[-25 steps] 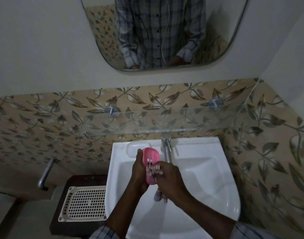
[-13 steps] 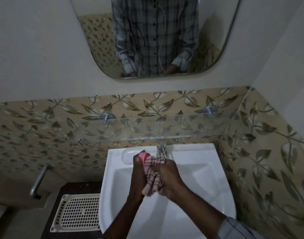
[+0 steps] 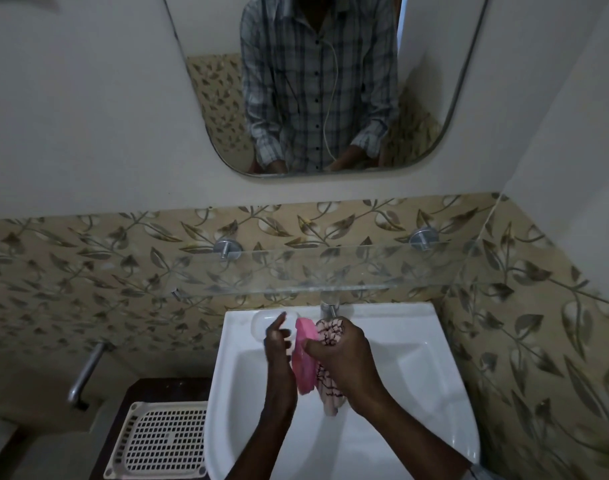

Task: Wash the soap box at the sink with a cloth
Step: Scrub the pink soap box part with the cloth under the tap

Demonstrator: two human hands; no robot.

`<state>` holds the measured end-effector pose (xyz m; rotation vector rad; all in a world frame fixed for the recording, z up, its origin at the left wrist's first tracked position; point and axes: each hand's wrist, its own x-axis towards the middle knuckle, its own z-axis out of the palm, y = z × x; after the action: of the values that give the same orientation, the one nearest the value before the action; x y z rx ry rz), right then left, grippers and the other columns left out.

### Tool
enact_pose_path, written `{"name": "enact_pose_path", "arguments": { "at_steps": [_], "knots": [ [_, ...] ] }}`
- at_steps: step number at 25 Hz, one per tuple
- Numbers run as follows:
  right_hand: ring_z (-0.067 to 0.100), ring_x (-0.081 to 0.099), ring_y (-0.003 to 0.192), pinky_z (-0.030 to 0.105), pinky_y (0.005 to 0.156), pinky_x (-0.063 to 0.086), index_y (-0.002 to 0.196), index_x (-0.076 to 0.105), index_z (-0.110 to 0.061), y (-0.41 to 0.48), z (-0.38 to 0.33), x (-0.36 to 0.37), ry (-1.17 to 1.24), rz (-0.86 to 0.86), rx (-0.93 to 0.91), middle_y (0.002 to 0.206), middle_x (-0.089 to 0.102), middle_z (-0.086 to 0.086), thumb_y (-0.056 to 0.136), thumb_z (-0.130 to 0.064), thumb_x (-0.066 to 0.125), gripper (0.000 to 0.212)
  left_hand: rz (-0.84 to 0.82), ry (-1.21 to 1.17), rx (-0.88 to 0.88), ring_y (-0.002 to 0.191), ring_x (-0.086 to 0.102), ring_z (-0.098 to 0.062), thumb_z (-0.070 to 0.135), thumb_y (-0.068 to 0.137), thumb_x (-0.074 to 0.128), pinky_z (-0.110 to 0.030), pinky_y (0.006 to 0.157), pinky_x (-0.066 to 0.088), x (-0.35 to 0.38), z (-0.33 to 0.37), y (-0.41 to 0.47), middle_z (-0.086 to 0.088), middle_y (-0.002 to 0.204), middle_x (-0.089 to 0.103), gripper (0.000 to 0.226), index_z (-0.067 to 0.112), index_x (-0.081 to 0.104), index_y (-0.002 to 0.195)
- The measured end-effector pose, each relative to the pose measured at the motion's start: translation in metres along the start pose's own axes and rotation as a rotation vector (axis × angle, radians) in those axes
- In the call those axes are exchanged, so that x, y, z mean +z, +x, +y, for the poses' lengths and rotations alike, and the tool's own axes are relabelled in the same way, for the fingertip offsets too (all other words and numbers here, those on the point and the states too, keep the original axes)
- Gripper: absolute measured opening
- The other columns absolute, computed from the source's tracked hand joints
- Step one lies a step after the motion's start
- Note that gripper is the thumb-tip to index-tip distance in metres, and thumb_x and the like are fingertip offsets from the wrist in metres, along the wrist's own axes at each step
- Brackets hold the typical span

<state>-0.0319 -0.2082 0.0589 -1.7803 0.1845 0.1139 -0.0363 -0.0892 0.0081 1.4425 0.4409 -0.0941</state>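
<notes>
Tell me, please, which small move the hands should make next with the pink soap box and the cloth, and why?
Probably close the left hand back onto the pink soap box. Its fingers are spread open beside the box, so only the right hand pinches it, together with the checked cloth, above the sink. A second grip would steady the box for the next wipe.

- You're standing in a home bathroom: a white sink [image 3: 434,358] with a tap [image 3: 329,306].
- Above it you face a glass shelf [image 3: 330,271], leaf-patterned tiles [image 3: 88,258] and a wall mirror [image 3: 209,81].
</notes>
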Motion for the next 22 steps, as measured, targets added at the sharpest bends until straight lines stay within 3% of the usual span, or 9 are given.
{"name": "enact_pose_path", "arguments": {
  "at_steps": [1, 3, 5, 8, 11, 15, 17, 19, 22],
  "knots": [
    [0.009, 0.069, 0.071, 0.023, 0.062, 0.056, 0.093, 0.064, -0.025, -0.004, 0.002, -0.001, -0.126, -0.010, -0.113, 0.082, 0.073, -0.005, 0.065, -0.039, 0.077, 0.034, 0.030, 0.000, -0.176, 0.120, 0.058, -0.036, 0.076, 0.087, 0.028, -0.041, 0.098, 0.051, -0.010, 0.004, 0.006, -0.022, 0.135, 0.053, 0.081, 0.015, 0.045, 0.137],
    [0.009, 0.064, 0.080, 0.024, 0.069, 0.053, 0.105, 0.059, -0.028, -0.010, 0.009, -0.008, -0.304, -0.121, -0.352, 0.092, 0.069, -0.008, 0.071, -0.037, 0.074, 0.038, -0.169, -0.236, -0.650, 0.108, 0.061, -0.048, 0.082, 0.082, 0.034, -0.056, 0.095, 0.049, -0.027, 0.020, 0.017, -0.033, 0.127, 0.057, 0.097, -0.001, 0.046, 0.130],
    [0.011, 0.059, 0.096, 0.025, 0.081, 0.049, 0.120, 0.056, -0.025, -0.013, 0.021, -0.012, -0.457, -0.256, -0.547, 0.107, 0.065, -0.006, 0.080, -0.034, 0.071, 0.043, -0.366, -0.469, -0.833, 0.102, 0.063, -0.052, 0.070, 0.086, 0.046, -0.063, 0.090, 0.048, -0.034, 0.033, 0.019, -0.037, 0.119, 0.062, 0.090, -0.010, 0.053, 0.125],
    [0.018, 0.056, 0.112, 0.026, 0.095, 0.045, 0.129, 0.055, -0.019, -0.029, 0.043, 0.004, -0.569, -0.230, -0.622, 0.122, 0.060, 0.001, 0.086, -0.030, 0.064, 0.045, -0.358, -0.437, -0.814, 0.089, 0.061, -0.041, 0.039, 0.079, 0.063, -0.047, 0.084, 0.048, -0.023, 0.044, 0.015, -0.025, 0.093, 0.067, 0.052, -0.005, 0.062, 0.106],
    [0.012, 0.058, 0.118, 0.021, 0.099, 0.047, 0.135, 0.047, -0.029, -0.044, 0.055, 0.006, -0.487, -0.218, -0.639, 0.129, 0.058, -0.004, 0.087, -0.014, 0.058, 0.051, -0.320, -0.360, -0.747, 0.077, 0.061, -0.035, 0.034, 0.070, 0.068, -0.039, 0.071, 0.053, -0.028, 0.044, 0.016, -0.020, 0.079, 0.065, 0.045, -0.002, 0.064, 0.097],
    [0.024, 0.070, 0.093, 0.032, 0.084, 0.059, 0.112, 0.068, -0.010, -0.021, 0.060, -0.022, -0.642, -0.272, -1.116, 0.104, 0.073, 0.010, 0.070, 0.012, 0.071, 0.048, -0.384, -0.277, -0.692, 0.076, 0.066, -0.033, 0.039, 0.085, 0.064, -0.040, 0.069, 0.057, -0.035, 0.040, 0.014, -0.021, 0.081, 0.068, 0.044, -0.002, 0.068, 0.099],
    [0.018, 0.071, 0.088, 0.030, 0.079, 0.059, 0.103, 0.074, -0.014, -0.028, 0.053, -0.008, -0.526, -0.184, -0.910, 0.098, 0.074, 0.004, 0.071, 0.009, 0.069, 0.040, -0.342, -0.283, -0.558, 0.079, 0.068, -0.034, 0.041, 0.089, 0.062, -0.041, 0.069, 0.059, -0.029, 0.033, 0.010, -0.024, 0.089, 0.070, 0.048, -0.004, 0.068, 0.108],
    [0.005, 0.071, 0.081, 0.030, 0.071, 0.060, 0.100, 0.072, -0.025, -0.043, 0.035, 0.015, -0.245, -0.112, -0.411, 0.090, 0.076, -0.009, 0.078, -0.005, 0.063, 0.031, -0.295, -0.308, -0.412, 0.083, 0.072, -0.035, 0.039, 0.086, 0.063, -0.039, 0.069, 0.061, -0.024, 0.024, 0.002, -0.024, 0.097, 0.073, 0.048, -0.001, 0.070, 0.111],
    [0.027, 0.075, 0.072, 0.040, 0.058, 0.063, 0.092, 0.072, -0.008, -0.010, 0.003, 0.022, 0.430, 0.004, 0.263, 0.087, 0.077, 0.016, 0.085, -0.002, 0.061, 0.014, -0.267, -0.200, -0.079, 0.105, 0.071, -0.024, 0.035, 0.098, 0.046, -0.028, 0.080, 0.059, -0.019, 0.000, -0.009, -0.012, 0.115, 0.074, 0.036, 0.018, 0.074, 0.114]
  ]
}}
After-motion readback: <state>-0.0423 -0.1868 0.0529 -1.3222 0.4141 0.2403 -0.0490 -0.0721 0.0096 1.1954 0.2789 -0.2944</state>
